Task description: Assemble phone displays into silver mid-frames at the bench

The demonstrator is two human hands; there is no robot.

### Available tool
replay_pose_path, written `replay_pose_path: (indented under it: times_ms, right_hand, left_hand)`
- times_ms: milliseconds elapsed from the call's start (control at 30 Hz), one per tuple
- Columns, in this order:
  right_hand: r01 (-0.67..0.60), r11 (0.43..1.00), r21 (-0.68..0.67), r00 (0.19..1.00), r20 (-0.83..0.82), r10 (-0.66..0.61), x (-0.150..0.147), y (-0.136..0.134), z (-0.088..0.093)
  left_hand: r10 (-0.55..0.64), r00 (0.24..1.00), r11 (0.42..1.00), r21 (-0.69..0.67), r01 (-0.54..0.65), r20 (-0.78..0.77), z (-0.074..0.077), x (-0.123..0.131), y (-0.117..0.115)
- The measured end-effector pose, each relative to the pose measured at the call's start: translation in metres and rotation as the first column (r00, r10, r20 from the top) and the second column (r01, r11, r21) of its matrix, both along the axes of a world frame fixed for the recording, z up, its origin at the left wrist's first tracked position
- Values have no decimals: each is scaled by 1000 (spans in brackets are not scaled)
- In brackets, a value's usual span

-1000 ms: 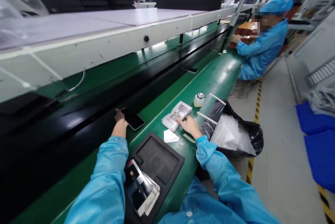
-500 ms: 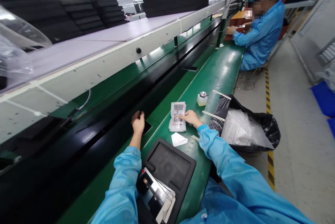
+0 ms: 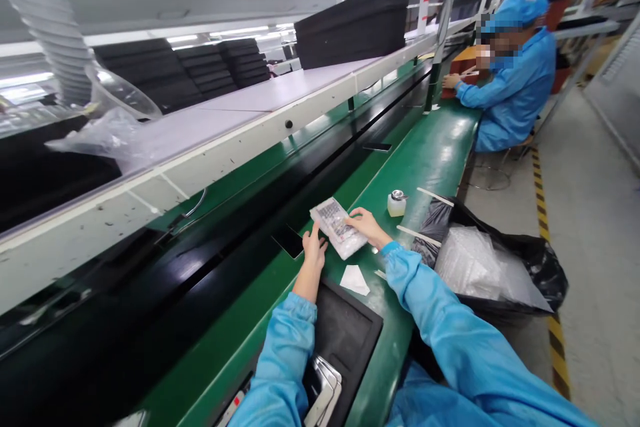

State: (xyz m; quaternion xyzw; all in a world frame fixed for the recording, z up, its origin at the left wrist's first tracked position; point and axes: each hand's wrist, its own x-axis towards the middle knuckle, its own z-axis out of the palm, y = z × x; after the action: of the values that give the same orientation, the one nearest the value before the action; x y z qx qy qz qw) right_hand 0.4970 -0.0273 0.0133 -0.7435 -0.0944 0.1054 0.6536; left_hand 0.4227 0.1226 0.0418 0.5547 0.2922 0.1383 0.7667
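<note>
Bubble-wrapped pack (image 3: pixel 345 240) held above or on the green bench (image 3: pixel 425 154), overlapping the bench's pale left seam; whether it is lifted cannot be told. The right hand (image 3: pixel 369 227) pinches the pack's right edge, thumb uppermost; the left hand (image 3: pixel 314 252) meets its left edge, but how firm that grip is cannot be told. Left of the seam, a dark phone (image 3: pixel 289 241) lies just beside the left hand. On the near side, a black tray (image 3: pixel 363 328) reaches close to the bench's right edge, a white paper (image 3: pixel 355 280) between tray and pack. A bottle (image 3: pixel 397 205) stands to the far right, with green surface running on beyond it; a black bag (image 3: pixel 543 274) borders the right edge. Dark rows of print mark the pack, too small to read.
</note>
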Motion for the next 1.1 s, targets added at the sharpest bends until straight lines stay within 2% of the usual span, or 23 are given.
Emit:
replay_pose_path:
  times_ms: [100, 200, 267, 367, 433, 500, 600, 633, 700, 800, 833, 867, 900, 933, 967, 1000, 1033, 1100]
  right_hand:
    - [-103, 992, 78, 985, 147, 91, -25, 2, 13]
    - [-182, 979, 88, 934, 327, 144, -62, -1, 23]
    - [-191, 982, -7, 831, 531, 166, -84, -6, 28]
    - [-76, 976, -205, 579, 788, 211, -107, -13, 38]
    - [-1, 951, -310, 471, 838, 274, -118, -17, 45]
    - [23, 899, -438, 390, 832, 395, -128, -21, 54]
    - [-67, 786, -615, 301, 739, 603, -143, -32, 63]
    - [-118, 761, -638, 312, 703, 638, -147, -37, 64]
    - [-246, 757, -605, 414, 641, 646, -156, -49, 60]
    - [-496, 782, -377, 610, 490, 623, -165, -72, 42]
    - [-551, 788, -273, 668, 422, 613, -167, -82, 33]
    - [-553, 814, -177, 737, 351, 577, -167, -95, 24]
    - [-498, 861, -105, 815, 284, 506, -164, -110, 15]
    - [-390, 919, -61, 891, 225, 394, -159, -129, 6]
    - [-236, 971, -43, 954, 178, 240, -152, -151, -1]
    - [-89, 995, -47, 983, 155, 95, -141, -174, -7]
    - [55, 997, -60, 988, 147, -45, -129, -199, -12]
    - [305, 946, -113, 949, 124, -291, -101, -242, -22]
  left_hand:
    - [-58, 998, 994, -87, 61, 34, 21, -15, -4]
    - [-37, 994, 996, -81, 45, 100, 41, -35, -8]
    - [16, 988, 999, -35, -11, 152, 50, -53, -11]
    - [85, 975, 994, 48, -97, 206, 57, -78, -21]
    - [124, 967, 984, 96, -148, 221, 59, -91, -27]
    - [175, 957, 968, 135, -210, 231, 62, -100, -31]
    - [256, 935, 940, 162, -300, 246, 65, -108, -28]
    - [281, 926, 932, 158, -326, 253, 66, -110, -25]
    - [323, 906, 919, 137, -369, 274, 70, -112, -17]
    - [327, 876, 914, 119, -389, 354, 85, -120, -7]
    - [309, 867, 916, 124, -382, 390, 92, -124, -5]
    - [278, 860, 919, 142, -367, 428, 99, -130, -3]
    - [230, 856, 921, 181, -346, 463, 106, -136, -2]
    - [176, 855, 918, 231, -321, 489, 111, -143, -1]
    - [119, 858, 913, 284, -292, 500, 113, -150, 1]
    - [70, 866, 906, 332, -262, 495, 112, -157, 2]
    - [54, 878, 895, 368, -254, 475, 108, -162, 4]
    - [108, 908, 876, 392, -279, 405, 90, -171, 7]
